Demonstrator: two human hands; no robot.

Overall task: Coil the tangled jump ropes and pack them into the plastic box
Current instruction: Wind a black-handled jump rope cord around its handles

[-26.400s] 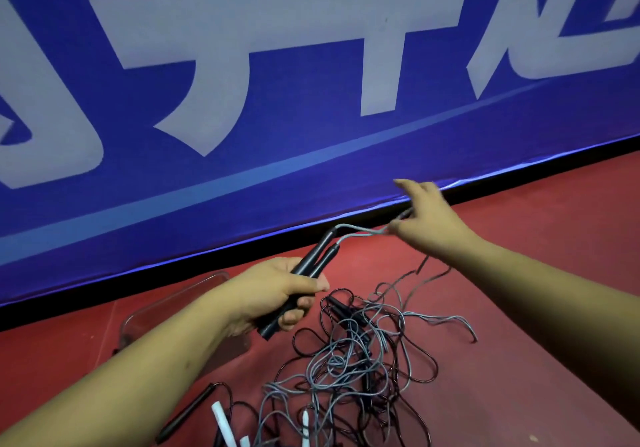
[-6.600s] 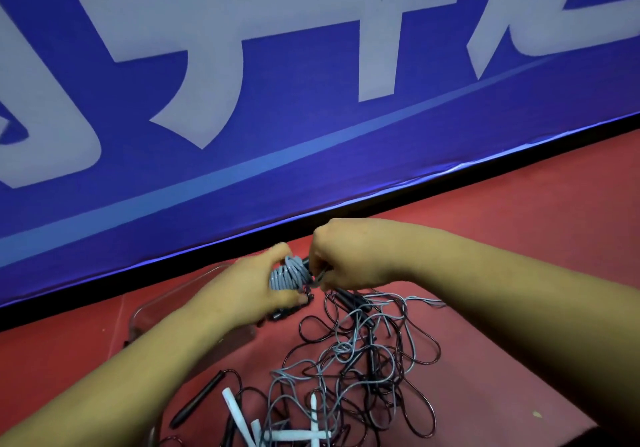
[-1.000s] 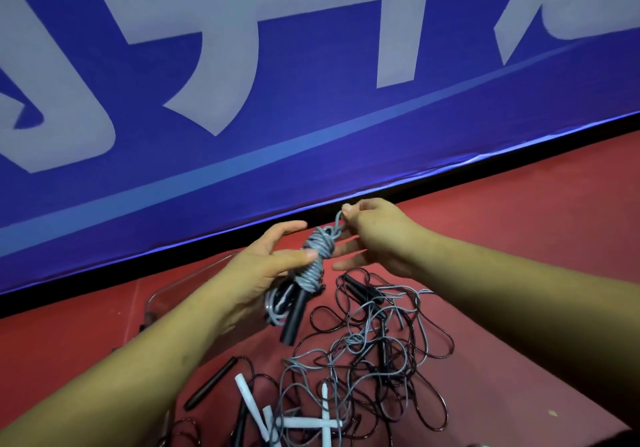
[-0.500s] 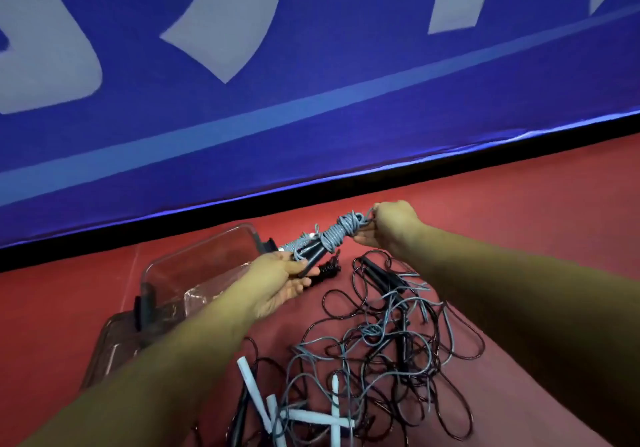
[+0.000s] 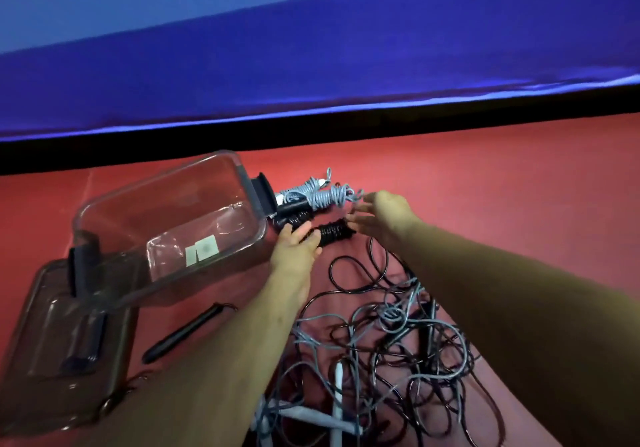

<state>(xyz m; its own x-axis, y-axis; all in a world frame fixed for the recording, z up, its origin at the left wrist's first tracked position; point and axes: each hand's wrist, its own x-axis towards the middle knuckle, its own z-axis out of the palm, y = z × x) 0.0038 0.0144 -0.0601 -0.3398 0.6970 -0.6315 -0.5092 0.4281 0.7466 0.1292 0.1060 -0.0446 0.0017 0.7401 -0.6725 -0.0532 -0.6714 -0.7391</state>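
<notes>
Head view. We see the grey coiled rope [image 5: 322, 195] and the black coiled rope [image 5: 332, 233] lying on the red floor [image 5: 485, 187], outside the clear plastic box [image 5: 166, 211] and just beside its right end. The right hand [image 5: 384, 216] hovers by their right ends, fingers spread and released. The left hand [image 5: 296, 244] touches the black coiled rope's left end; we cannot tell whether it grasps. The tangled ropes [image 5: 398, 335] lie nearer us. The lid [image 5: 34, 325] lies partly under the box's left end.
</notes>
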